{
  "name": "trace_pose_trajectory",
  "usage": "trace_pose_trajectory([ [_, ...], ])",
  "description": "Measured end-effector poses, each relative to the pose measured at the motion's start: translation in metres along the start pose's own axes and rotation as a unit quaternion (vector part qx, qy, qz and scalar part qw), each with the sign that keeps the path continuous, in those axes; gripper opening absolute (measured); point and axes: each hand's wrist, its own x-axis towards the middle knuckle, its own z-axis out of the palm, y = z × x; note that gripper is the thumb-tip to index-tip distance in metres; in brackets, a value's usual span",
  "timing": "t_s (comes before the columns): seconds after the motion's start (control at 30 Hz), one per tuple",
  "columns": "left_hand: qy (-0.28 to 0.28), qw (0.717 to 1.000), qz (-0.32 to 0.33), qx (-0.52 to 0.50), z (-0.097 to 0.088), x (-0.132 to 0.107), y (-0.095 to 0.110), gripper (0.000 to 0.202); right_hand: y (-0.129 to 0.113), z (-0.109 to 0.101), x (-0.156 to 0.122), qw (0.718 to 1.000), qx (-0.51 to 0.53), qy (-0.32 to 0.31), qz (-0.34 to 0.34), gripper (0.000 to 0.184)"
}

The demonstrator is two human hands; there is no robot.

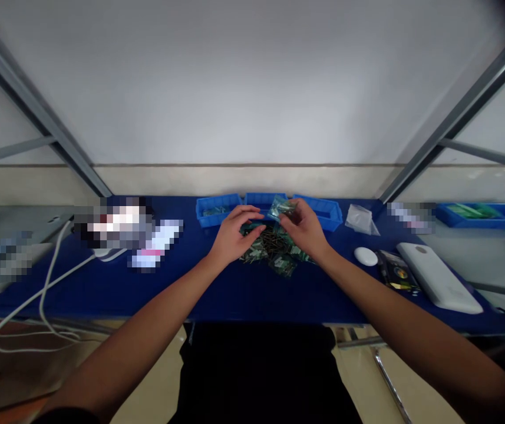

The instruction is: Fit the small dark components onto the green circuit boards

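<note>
My right hand (307, 231) pinches a small clear, greenish plastic bag (282, 206) above the pile. My left hand (234, 234) is a little to the left of it, thumb and fingers apart with nothing visible between them. Below and between both hands lies a heap of loose dark screws (275, 240). Small greenish plastic packets (283, 265) lie around the heap, some partly hidden by my hands. Behind stand three blue bins: a left bin (205, 219) with some packets in it, a middle bin (265, 198) and a right bin (332, 219).
On the blue table (252, 300), right side, are a clear bag (360, 219), a white round object (366, 256), a black packet (396, 272) and a white slab-like device (440, 278). White cables (35, 300) run at the left, near pixelated items. A wall stands behind.
</note>
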Motion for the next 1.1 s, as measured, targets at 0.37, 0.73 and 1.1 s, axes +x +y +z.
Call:
trace_pose_trajectory([
  [0.37, -0.071, 0.997, -0.011, -0.013, -0.006, 0.001, 0.004, 0.040, -0.012, 0.007, -0.011, 0.972, -0.030, -0.171, -0.157, 0.036],
  [0.73, -0.033, 0.972, -0.148, -0.182, 0.004, -0.001, -0.011, 0.043, -0.001, 0.008, -0.009, 0.993, -0.048, -0.070, -0.081, 0.036],
  [1.1, -0.023, 0.978, -0.111, -0.176, -0.003, 0.002, -0.016, 0.022, 0.003, 0.001, -0.003, 0.995, -0.021, -0.065, -0.076, 0.012],
])
